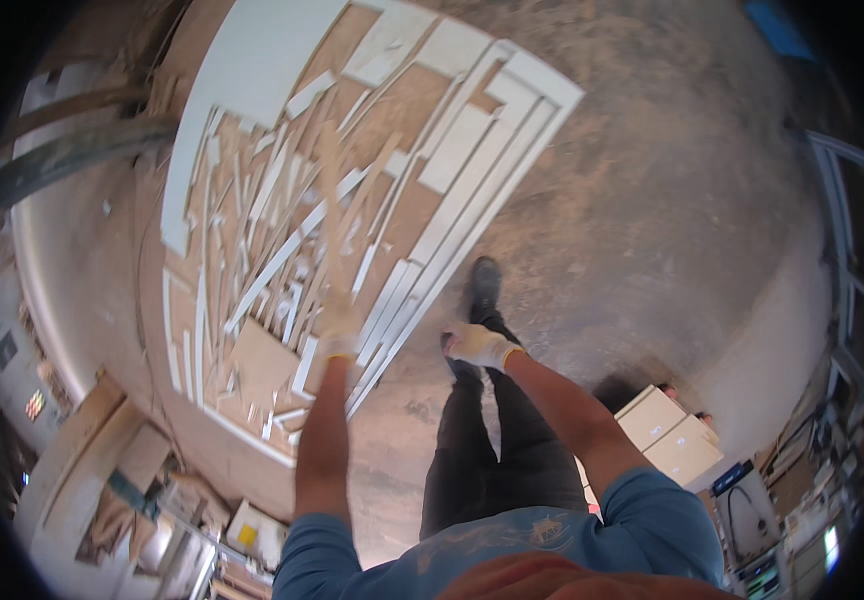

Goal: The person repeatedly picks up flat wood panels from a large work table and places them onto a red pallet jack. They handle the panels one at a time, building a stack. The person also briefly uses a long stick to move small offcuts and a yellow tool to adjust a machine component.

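My left hand (pixel 338 325), in a pale work glove, reaches over a low pile of offcuts and is smeared by motion. A brown wooden strip (pixel 331 200) runs away from it across the pile, and the hand seems closed on its near end. My right hand (pixel 479 346), also in a pale glove with a yellow cuff, is held in front of my legs with its fingers curled in. A small dark patch shows at its fingertips; whether it is a held thing or my shoe behind cannot be told. White and brown strips (pixel 287 255) lie crisscross on the pile.
Long white panels (pixel 452 220) edge the pile's right side, and a large white board (pixel 252 60) lies at its far left. Pale boxes (pixel 667 430) stand on the floor at my right. My dark shoe (pixel 485 283) is close to the pile.
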`<state>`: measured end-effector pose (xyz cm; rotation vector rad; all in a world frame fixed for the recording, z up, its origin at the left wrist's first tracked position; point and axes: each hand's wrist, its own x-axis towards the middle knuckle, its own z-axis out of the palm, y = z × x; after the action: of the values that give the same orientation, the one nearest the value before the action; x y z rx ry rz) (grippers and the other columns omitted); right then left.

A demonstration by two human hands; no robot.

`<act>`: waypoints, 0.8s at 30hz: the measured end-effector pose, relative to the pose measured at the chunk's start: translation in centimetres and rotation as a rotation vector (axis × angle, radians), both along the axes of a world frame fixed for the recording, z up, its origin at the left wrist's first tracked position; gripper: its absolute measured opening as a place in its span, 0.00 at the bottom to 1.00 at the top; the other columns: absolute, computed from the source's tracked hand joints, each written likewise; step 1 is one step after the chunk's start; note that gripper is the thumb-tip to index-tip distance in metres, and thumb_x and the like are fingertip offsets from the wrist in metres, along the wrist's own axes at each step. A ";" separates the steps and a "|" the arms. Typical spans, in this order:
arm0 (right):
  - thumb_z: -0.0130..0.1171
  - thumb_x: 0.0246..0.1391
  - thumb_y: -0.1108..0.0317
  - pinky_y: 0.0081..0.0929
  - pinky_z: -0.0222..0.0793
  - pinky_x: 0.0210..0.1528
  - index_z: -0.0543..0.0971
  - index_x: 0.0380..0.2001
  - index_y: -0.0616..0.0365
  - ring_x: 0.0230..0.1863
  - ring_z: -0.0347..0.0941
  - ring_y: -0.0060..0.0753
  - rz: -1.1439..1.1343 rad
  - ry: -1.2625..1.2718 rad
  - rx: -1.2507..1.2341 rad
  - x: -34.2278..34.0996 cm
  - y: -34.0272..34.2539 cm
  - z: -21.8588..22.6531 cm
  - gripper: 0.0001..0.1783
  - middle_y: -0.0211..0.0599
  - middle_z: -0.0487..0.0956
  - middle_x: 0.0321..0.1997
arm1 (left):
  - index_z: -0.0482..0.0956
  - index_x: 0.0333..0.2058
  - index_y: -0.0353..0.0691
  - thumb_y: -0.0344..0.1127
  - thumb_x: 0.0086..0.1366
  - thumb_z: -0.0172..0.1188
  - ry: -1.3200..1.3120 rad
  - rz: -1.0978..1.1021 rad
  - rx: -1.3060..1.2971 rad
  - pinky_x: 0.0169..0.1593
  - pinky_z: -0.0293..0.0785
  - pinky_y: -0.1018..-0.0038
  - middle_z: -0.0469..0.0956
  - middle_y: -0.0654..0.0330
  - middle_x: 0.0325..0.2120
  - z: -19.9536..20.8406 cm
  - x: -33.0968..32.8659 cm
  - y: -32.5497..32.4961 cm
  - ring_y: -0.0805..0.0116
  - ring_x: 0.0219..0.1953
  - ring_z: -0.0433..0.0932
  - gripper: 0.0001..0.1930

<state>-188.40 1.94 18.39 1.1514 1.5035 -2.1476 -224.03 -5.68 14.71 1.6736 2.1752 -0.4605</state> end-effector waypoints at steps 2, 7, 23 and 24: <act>0.60 0.56 0.62 0.38 0.74 0.55 0.75 0.58 0.60 0.52 0.81 0.49 -0.047 -0.132 0.092 6.9 1.5 0.0 0.27 0.50 0.84 0.47 | 0.66 0.67 0.47 0.44 0.69 0.52 -0.026 0.269 0.045 0.55 0.76 0.51 0.75 0.43 0.57 1.1 -9.0 -1.5 0.38 0.54 0.77 0.28; 0.57 0.59 0.57 0.42 0.73 0.59 0.80 0.52 0.55 0.56 0.78 0.51 0.302 -0.704 0.291 30.8 -2.7 1.9 0.21 0.47 0.82 0.53 | 0.63 0.66 0.30 0.60 0.70 0.49 0.404 0.411 0.417 0.60 0.71 0.47 0.73 0.31 0.58 12.9 -13.4 -3.9 0.36 0.53 0.79 0.39; 0.56 0.58 0.63 0.43 0.79 0.46 0.82 0.53 0.51 0.46 0.83 0.42 -0.158 -0.579 0.188 47.4 -4.8 18.8 0.21 0.39 0.85 0.49 | 0.71 0.56 0.35 0.41 0.69 0.52 -0.835 0.506 -0.198 0.43 0.76 0.59 0.80 0.49 0.40 26.7 37.2 20.0 0.53 0.40 0.80 0.22; 0.56 0.59 0.62 0.42 0.80 0.46 0.80 0.56 0.51 0.49 0.82 0.40 -0.076 -0.604 0.227 49.3 -1.6 19.4 0.22 0.40 0.84 0.49 | 0.71 0.55 0.35 0.41 0.68 0.52 -0.867 0.487 -0.198 0.42 0.76 0.60 0.80 0.50 0.39 28.1 38.5 22.9 0.54 0.40 0.80 0.21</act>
<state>-139.06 0.37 37.80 1.7565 1.4420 -1.4787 -185.53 17.18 42.84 0.9126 1.6920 0.1689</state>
